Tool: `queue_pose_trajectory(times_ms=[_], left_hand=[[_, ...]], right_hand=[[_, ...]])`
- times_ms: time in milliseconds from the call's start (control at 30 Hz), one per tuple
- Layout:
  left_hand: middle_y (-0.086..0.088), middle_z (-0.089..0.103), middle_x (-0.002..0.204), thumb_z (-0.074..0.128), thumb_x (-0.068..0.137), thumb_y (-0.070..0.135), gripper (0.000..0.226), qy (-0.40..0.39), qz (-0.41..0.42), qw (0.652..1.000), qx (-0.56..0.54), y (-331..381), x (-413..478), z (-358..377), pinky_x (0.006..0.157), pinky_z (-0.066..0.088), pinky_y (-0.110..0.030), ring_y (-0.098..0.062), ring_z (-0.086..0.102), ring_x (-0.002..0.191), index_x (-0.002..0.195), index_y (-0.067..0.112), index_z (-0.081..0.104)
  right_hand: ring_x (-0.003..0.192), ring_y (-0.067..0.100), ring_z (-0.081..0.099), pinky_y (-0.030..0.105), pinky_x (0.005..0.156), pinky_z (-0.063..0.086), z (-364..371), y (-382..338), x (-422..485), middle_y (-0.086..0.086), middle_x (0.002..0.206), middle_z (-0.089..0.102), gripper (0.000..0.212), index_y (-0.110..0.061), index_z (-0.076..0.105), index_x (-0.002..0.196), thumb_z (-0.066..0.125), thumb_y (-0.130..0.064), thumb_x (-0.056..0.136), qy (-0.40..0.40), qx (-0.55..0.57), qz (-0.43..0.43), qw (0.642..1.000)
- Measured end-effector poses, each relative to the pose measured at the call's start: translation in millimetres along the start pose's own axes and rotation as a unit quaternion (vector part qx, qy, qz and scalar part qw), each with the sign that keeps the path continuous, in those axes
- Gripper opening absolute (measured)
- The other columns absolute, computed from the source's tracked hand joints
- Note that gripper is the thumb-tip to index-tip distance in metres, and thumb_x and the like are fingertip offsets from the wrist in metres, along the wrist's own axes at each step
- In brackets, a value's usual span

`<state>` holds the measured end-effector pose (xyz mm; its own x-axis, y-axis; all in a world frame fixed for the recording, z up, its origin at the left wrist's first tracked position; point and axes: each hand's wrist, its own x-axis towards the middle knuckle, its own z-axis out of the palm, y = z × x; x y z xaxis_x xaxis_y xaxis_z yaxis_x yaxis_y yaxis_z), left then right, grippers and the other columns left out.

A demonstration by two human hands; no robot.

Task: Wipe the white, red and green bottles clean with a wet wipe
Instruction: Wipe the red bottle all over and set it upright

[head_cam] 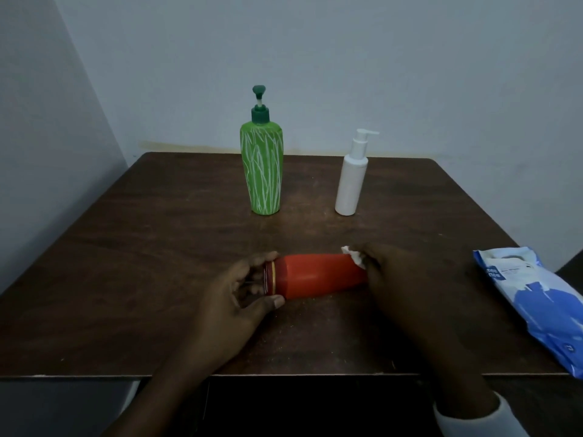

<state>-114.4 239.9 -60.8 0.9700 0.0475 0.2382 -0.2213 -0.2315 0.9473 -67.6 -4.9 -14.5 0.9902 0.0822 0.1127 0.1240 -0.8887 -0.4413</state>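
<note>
Hands are both busy on the red bottle (pixel 318 275). The left hand (pixel 243 288) grips its cap end, thumb on the near side and fingers curled over the far side. The right hand (pixel 397 275) has a crumpled white wet wipe (pixel 353 257) bunched under its curled fingers and pressed against the bottle's other end, with a bit of wipe poking out on top. A light grey sleeve (pixel 473 417) shows at the right wrist.

The bottle itself is turned on its side, cap pointing left, low over the near middle of the dark wooden table (pixel 157 247). Can't really tell if it's resting on the wood or held just off it.

Further back, the green pump bottle (pixel 262 171) with white grass-like streaks stands upright near the middle, and the white pump bottle (pixel 350 184) stands upright to its right, the two apart from each other. A blue and white wet wipes pack (pixel 536 304) lies flat at the table's right edge, well clear of the right hand. Plain pale wall (pixel 315 58) behind it all.
</note>
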Motion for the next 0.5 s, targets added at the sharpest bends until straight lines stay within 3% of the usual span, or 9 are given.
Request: queue_pose_trajectory(times_ms=[67, 100, 167, 233, 267, 400, 500], left_hand=[[0.007, 0.07, 0.13, 0.081, 0.077, -0.01, 0.07, -0.019, 0.02, 0.999, -0.016, 16.7, 4.1, -1.8, 0.101, 0.056, -0.038, -0.014, 0.067, 0.121, 0.132, 0.031, 0.064], [0.007, 0.07, 0.132, 0.079, 0.079, -0.01, 0.071, -0.029, 0.03, 0.999, -0.026, 27.7, 7.8, -3.0, 0.101, 0.056, -0.034, -0.013, 0.065, 0.124, 0.136, 0.028, 0.06], [0.009, 0.069, 0.133, 0.076, 0.083, -0.008, 0.073, -0.05, 0.052, 0.997, -0.036, 51.8, 18.2, -5.0, 0.101, 0.055, -0.027, -0.007, 0.063, 0.126, 0.141, 0.031, 0.053], [0.014, 0.068, 0.132, 0.073, 0.086, -0.005, 0.075, -0.073, 0.069, 0.994, -0.032, 72.7, 30.4, -4.9, 0.099, 0.054, -0.021, -0.001, 0.061, 0.126, 0.142, 0.039, 0.048], [0.014, 0.069, 0.132, 0.072, 0.088, -0.006, 0.077, -0.088, 0.077, 0.993, -0.028, 80.6, 35.8, -3.4, 0.099, 0.054, -0.02, 0.0, 0.061, 0.126, 0.142, 0.042, 0.046], [0.006, 0.069, 0.129, 0.067, 0.091, -0.009, 0.08, -0.098, 0.116, 0.988, -0.006, 91.7, 51.1, 10.8, 0.1, 0.055, -0.026, -0.008, 0.065, 0.122, 0.148, 0.039, 0.038], [0.006, 0.067, 0.122, 0.075, 0.088, -0.002, 0.081, -0.065, 0.1, 0.993, -0.016, 77.7, 51.5, 20.9, 0.095, 0.058, -0.029, -0.01, 0.068, 0.113, 0.149, 0.036, 0.04]], right_hand=[[0.118, 0.025, 0.053, 0.025, 0.096, 0.032, 6.4, -12.0, 4.9, 0.013, 0.127, 0.058, 0.034, -0.006, 0.056, 0.131, 0.044, -0.015, 0.101, -0.05, 0.066, 0.032, 0.996], [0.118, 0.022, 0.053, 0.025, 0.098, 0.033, 8.4, -18.2, 5.0, 0.01, 0.127, 0.058, 0.033, -0.009, 0.058, 0.129, 0.044, -0.018, 0.101, -0.027, 0.087, 0.026, 0.995], [0.107, 0.011, 0.06, 0.023, 0.091, 0.043, 5.7, -29.0, 2.8, -0.006, 0.114, 0.065, 0.024, -0.024, 0.066, 0.116, 0.05, -0.023, 0.099, 0.068, 0.173, -0.01, 0.983], [0.098, -0.003, 0.062, 0.013, 0.082, 0.047, -5.3, -40.8, 0.6, -0.021, 0.103, 0.066, 0.024, -0.038, 0.067, 0.104, 0.053, -0.019, 0.097, 0.093, 0.301, -0.049, 0.948], [0.097, -0.004, 0.063, 0.01, 0.08, 0.049, -10.3, -46.7, 1.4, -0.021, 0.1, 0.068, 0.026, -0.037, 0.068, 0.102, 0.054, -0.015, 0.096, 0.093, 0.36, -0.062, 0.926], [0.099, 0.006, 0.068, 0.022, 0.083, 0.055, -22.4, -57.5, 4.5, -0.011, 0.102, 0.073, 0.029, -0.025, 0.071, 0.102, 0.054, -0.002, 0.094, 0.152, 0.506, -0.069, 0.846], [0.102, 0.007, 0.067, 0.026, 0.085, 0.055, -21.0, -53.0, 3.4, -0.013, 0.105, 0.072, 0.031, -0.031, 0.07, 0.1, 0.054, -0.004, 0.094, 0.168, 0.516, -0.056, 0.838]])
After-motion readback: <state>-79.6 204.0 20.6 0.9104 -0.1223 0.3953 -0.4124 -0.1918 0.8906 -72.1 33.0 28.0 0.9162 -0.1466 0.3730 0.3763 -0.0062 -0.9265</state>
